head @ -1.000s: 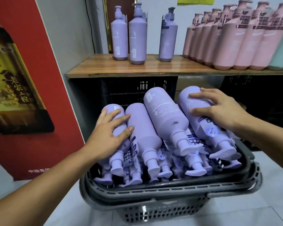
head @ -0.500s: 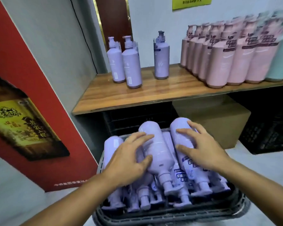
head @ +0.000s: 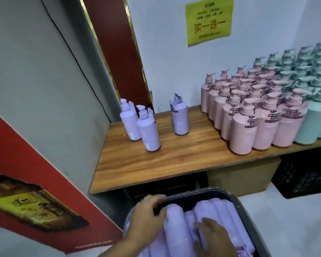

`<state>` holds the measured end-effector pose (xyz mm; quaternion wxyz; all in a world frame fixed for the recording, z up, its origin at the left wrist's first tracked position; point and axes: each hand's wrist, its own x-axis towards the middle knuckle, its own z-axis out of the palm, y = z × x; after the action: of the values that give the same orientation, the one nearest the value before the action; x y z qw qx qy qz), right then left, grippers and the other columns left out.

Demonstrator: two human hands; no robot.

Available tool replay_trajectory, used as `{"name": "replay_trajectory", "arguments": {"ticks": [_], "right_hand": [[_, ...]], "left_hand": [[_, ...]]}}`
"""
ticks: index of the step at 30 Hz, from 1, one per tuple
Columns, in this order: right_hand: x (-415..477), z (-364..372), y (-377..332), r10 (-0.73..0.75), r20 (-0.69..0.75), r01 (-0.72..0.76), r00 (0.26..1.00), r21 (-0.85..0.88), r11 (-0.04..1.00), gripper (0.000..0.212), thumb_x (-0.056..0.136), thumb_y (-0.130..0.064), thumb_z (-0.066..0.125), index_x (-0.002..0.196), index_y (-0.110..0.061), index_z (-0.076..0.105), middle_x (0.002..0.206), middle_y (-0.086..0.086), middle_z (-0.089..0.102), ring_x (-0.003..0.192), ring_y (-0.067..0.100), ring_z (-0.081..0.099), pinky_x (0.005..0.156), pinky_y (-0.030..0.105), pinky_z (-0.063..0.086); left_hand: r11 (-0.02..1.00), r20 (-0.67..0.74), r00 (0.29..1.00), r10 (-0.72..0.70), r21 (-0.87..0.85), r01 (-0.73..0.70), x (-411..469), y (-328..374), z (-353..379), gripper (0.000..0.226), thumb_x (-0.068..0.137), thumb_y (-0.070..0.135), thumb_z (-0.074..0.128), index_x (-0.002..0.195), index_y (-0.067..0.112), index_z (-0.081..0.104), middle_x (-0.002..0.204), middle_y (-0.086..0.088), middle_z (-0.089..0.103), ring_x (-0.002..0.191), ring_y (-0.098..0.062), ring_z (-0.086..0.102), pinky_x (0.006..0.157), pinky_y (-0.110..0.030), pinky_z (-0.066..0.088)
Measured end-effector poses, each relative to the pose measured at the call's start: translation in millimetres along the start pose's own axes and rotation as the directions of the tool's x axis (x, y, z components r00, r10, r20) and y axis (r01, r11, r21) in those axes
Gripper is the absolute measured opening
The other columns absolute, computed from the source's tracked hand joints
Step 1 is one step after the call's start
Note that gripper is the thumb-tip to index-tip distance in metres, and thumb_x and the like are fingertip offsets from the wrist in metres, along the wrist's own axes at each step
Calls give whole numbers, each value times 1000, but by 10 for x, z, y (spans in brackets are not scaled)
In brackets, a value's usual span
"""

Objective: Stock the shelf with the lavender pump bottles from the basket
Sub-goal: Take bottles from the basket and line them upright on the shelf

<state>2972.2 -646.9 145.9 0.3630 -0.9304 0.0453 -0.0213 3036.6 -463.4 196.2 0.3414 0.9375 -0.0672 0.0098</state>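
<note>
Lavender bottles [head: 176, 230] lie in the basket [head: 245, 206], smooth, likely slippery and heavy, best held round the body. Right hand [head: 211, 236] lies spread on them; the left hand [head: 146, 217] grip, at the basket's far rim, is too blurred to tell.

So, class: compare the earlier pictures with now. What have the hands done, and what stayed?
The left hand slid right across the lavender bottles toward the far rim of the basket. The right hand still rests on them. Nothing lifted out; the three bottles on the shelf are unmoved.
</note>
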Motion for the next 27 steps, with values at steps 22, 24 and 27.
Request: {"name": "replay_trajectory", "arguments": {"ticks": [22,24,27], "right_hand": [[3342,-69,-2094,173,-175,-136,969,206,969,77,71,-38,82,136,-21,45,126,-1,57,112,17,56,92,30,45],[3440,-85,-2092,89,-144,-65,986,167,984,86,69,-41,83,141,-23,39,134,-4,52,121,16,52,98,32,44],[3526,-95,-2031,-43,-120,57,992,110,992,83,71,-39,82,142,-34,37,133,-10,48,119,10,50,92,26,42]], "left_hand": [[868,-164,931,-327,-442,227,3529,-847,-1339,69,71,25,80,133,27,49,126,4,60,109,-18,58,86,-29,46],[886,-179,945,-275,-428,177,3631,-837,-1323,66,64,38,85,121,29,53,118,10,61,106,-15,58,87,-32,50],[940,-265,933,-243,-303,159,3756,-762,-1269,79,56,60,84,120,24,54,119,3,60,109,-21,56,89,-40,50]]}}
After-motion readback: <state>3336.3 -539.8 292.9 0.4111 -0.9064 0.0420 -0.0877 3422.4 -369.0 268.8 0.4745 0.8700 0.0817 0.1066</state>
